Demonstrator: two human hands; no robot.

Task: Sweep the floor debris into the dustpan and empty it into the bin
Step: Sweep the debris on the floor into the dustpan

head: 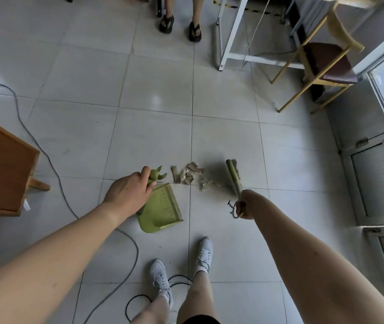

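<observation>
debris (192, 176) strewn on floor (153, 127) between dustpan (163, 210) and brush (234, 177) | left hand (129, 190) clenched on dustpan handle, right hand (242, 206) clenched on brush | risk: pan mouth seems turned from pile, so scraps may scatter past; bin unseen

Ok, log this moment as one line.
left hand: holds dustpan | right hand: holds brush | debris: between them, unswept

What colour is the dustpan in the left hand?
Light green, seen in the head view: the dustpan is held by the left hand.
</observation>
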